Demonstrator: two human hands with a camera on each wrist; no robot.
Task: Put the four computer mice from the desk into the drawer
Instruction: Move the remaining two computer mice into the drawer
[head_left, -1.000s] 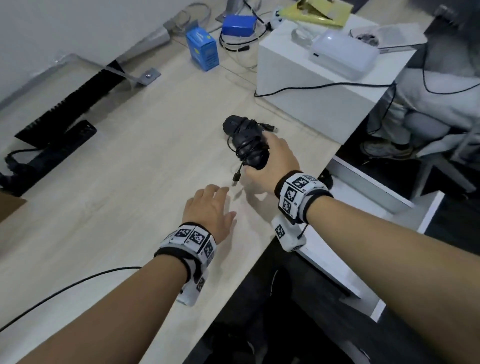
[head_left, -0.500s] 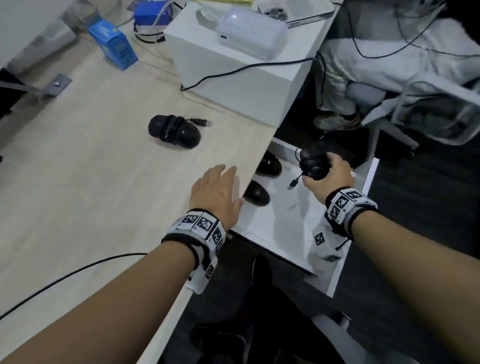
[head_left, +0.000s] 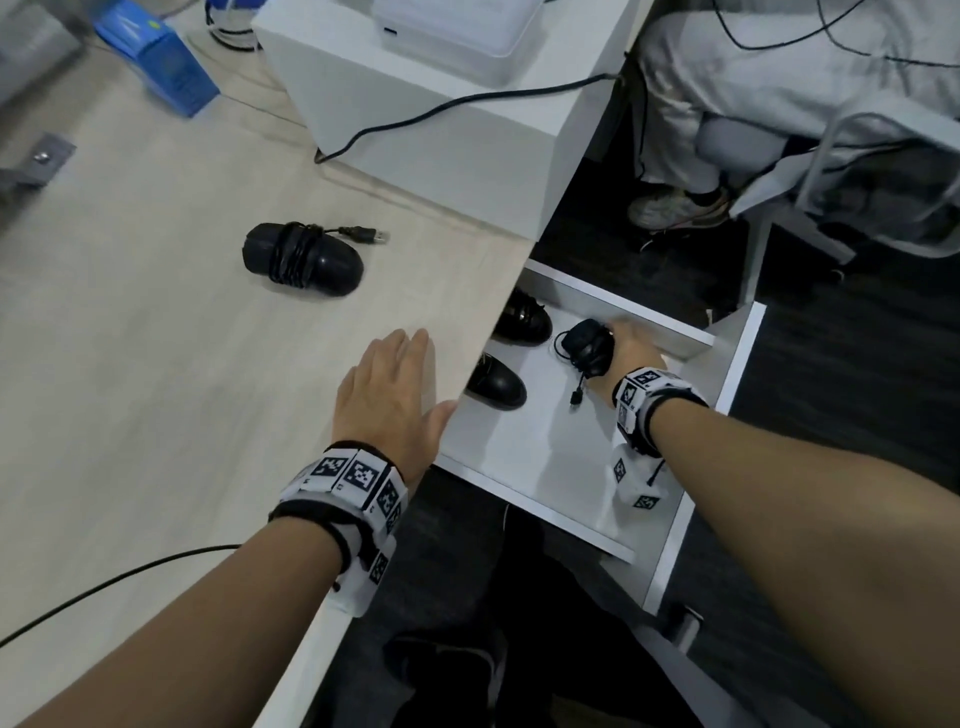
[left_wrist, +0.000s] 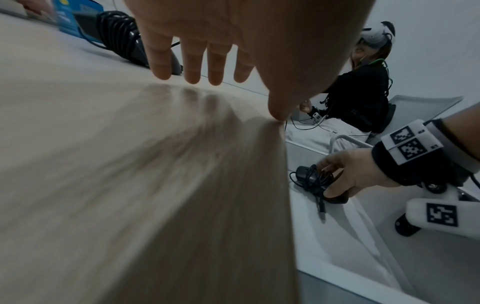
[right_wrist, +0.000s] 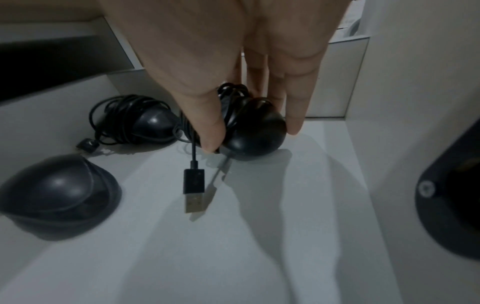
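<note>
Right wrist view: thumb and fingers of right hand (right_wrist: 233, 67) pinched round black held mouse (right_wrist: 253, 131), cable wrapped about its body, USB plug dangling to the white drawer (head_left: 691, 338) floor, probably just touching down, beside two mice already in. Left hand (head_left: 389, 400) flat and relaxed on the desk (head_left: 156, 389) edge, holding nothing. Last mouse (head_left: 302, 260) up on the desk, forward-left of the left hand, nearer it than the right, long axis across the desk, glossy black, cable-wound.

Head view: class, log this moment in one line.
right hand holds third mouse | in drawer | left hand flat on desk
</note>
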